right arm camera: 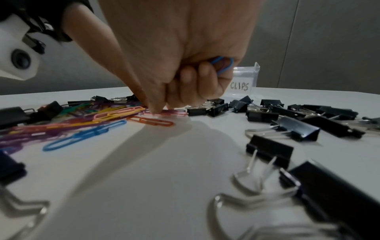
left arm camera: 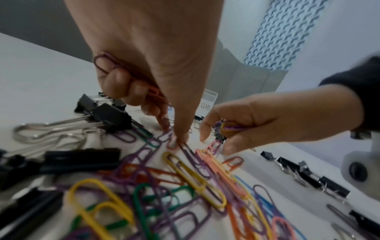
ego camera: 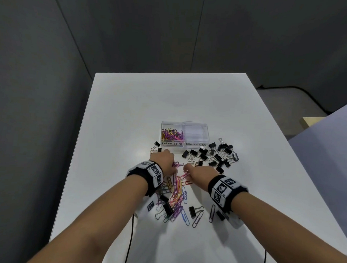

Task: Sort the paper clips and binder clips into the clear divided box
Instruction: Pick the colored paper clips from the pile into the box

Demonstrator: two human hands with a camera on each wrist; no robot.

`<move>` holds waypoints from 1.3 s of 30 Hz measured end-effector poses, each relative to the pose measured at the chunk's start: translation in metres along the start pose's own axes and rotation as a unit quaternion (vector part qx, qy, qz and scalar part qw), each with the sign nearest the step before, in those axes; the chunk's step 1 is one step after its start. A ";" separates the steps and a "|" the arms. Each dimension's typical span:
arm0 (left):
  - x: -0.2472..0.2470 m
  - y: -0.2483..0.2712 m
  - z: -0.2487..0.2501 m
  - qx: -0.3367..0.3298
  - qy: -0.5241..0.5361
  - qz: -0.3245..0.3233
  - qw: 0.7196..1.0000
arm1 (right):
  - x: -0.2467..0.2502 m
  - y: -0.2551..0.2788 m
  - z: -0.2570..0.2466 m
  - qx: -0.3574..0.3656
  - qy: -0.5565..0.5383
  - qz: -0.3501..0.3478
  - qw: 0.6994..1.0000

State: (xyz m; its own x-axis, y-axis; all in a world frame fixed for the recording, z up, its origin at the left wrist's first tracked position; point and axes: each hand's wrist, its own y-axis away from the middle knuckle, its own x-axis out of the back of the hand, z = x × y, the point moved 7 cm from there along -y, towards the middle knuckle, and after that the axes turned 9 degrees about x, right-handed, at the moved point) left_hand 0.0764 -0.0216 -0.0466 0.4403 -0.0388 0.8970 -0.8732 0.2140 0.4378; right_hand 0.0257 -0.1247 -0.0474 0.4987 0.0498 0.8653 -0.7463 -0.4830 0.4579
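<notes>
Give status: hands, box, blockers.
Left hand and right hand both grip paper clips, picking more from the pile. Box: paper-clip side partly filled, binder side empty. Binder clips unsorted beside it, not blocking.

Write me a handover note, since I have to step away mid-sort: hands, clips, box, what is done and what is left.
Left hand holds several paper clips and pinches at the loose pile.
Right hand also holds paper clips, fingertips on a pink one.
Clear divided box: the paper clip side is partly filled, the binder clip side looks empty.
Binder clips lie mostly right of the hands, a few scattered elsewhere.
Left: drop both handfuls, finish the pile, then all binder clips.
</notes>
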 end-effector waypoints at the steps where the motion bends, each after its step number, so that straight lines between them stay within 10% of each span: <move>1: 0.000 0.000 0.001 -0.002 -0.001 -0.009 1.000 | -0.001 -0.001 0.001 -0.002 -0.003 -0.001 1.000; 14: 0.018 0.009 -0.016 -0.036 0.061 0.001 0.997 | 0.000 -0.007 0.007 -0.017 0.054 -0.005 0.998; 24: 0.055 0.021 -0.067 -0.029 0.185 0.065 0.980 | 0.102 -0.040 0.006 -0.015 -0.005 0.179 0.984; 34: 0.097 0.011 -0.095 0.002 0.251 0.179 0.951 | 0.111 -0.103 -0.003 -0.007 -0.017 0.107 0.994; 39: 0.108 -0.012 -0.074 -0.029 0.234 0.168 0.957 | 0.115 -0.062 0.002 0.018 -0.041 0.209 0.977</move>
State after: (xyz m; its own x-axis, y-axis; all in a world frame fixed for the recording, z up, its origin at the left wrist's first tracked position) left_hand 0.1496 0.0442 0.0405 0.1947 0.4795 0.8557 -0.9746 0.1928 0.1138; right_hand 0.1304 -0.0909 0.0227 0.1881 -0.2290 0.9551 -0.8771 -0.4767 0.0585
